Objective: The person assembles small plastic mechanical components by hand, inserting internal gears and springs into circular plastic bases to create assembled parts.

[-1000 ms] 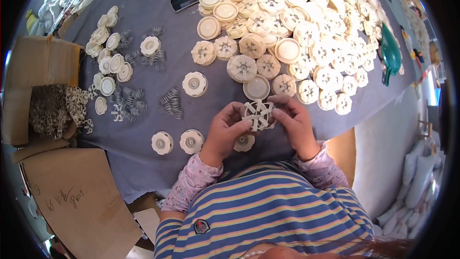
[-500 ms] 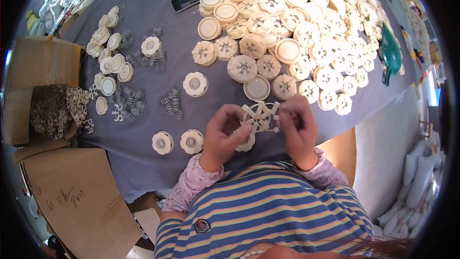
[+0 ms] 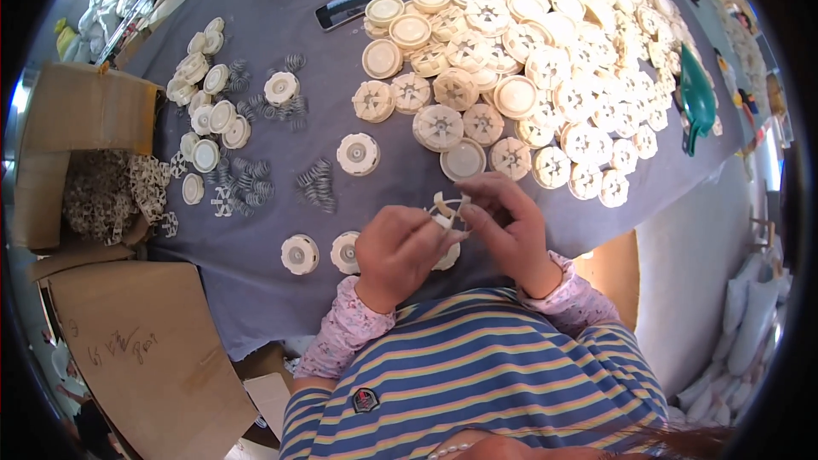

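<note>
Head view: both hands have just drawn together over the openwork ring.
Half a second ago I saw the right hand apart from the cream openwork plastic ring with tabs; now its bent fingertips are at the ring's right edge, though I cannot tell whether they pinch it. The left hand has rolled over, its fingers closed on the ring's left side and hiding most of it. I judge this to be a two-handed handling step, with the ring in the air between the fingers. Just below them is a partly covered white round plastic disc with a grey centre; left and farther forward are grey metal coil springs, and beyond the fingers a heap of cream round plastic discs on the grey cloth-covered table.
</note>
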A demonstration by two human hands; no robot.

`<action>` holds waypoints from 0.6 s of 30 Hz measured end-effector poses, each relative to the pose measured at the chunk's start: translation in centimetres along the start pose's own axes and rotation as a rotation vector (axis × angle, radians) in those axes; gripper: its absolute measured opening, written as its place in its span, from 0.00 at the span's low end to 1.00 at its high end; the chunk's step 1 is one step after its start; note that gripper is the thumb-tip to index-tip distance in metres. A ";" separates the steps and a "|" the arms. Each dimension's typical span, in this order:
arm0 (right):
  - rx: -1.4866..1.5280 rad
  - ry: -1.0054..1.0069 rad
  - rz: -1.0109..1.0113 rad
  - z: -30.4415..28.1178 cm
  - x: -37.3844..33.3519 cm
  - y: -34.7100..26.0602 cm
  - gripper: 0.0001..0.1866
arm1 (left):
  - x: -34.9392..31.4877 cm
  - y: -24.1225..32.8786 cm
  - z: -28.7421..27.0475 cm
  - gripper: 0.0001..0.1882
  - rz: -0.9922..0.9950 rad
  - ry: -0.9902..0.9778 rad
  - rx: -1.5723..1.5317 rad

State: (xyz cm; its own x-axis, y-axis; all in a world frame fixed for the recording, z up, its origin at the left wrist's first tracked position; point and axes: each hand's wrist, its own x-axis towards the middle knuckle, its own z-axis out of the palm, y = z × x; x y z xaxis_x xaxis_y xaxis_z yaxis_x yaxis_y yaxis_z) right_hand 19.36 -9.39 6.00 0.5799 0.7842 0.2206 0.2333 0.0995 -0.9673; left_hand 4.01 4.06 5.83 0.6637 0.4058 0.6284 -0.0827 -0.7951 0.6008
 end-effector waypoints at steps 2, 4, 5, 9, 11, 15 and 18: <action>0.139 -0.150 0.217 -0.4 0.3 0.2 0.17 | -0.1 -0.1 -0.3 0.17 0.181 -0.012 0.123; -0.020 -0.091 -0.031 0.1 0.1 -0.7 0.16 | -0.4 -0.4 -0.7 0.17 0.205 -0.067 0.091; -0.180 -0.031 -0.276 0.2 0.0 -1.0 0.14 | -0.7 -0.4 -1.0 0.17 0.205 -0.068 0.093; 0.593 -0.103 0.330 0.5 -0.1 -0.7 0.13 | -2.0 0.8 -0.7 0.12 -0.019 0.078 -0.034; 0.061 -0.066 -0.180 1.2 -0.1 -0.5 0.12 | -2.1 1.1 -0.7 0.07 -0.802 0.144 -0.596; 0.524 -0.082 0.361 1.6 0.4 1.5 0.11 | -0.5 1.2 -1.3 0.10 -1.282 0.050 -1.034; -0.234 -0.017 -0.379 1.6 1.5 0.3 0.11 | -1.6 -0.3 -0.6 0.13 -0.166 0.136 -0.016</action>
State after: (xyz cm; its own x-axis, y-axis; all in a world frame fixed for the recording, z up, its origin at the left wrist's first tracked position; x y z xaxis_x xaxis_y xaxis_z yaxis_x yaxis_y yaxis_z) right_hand 19.06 -7.15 5.85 0.4067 0.7291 0.5504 0.5983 0.2427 -0.7636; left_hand 2.50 3.92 4.99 0.5630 0.5883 0.5804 0.0068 -0.7056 0.7086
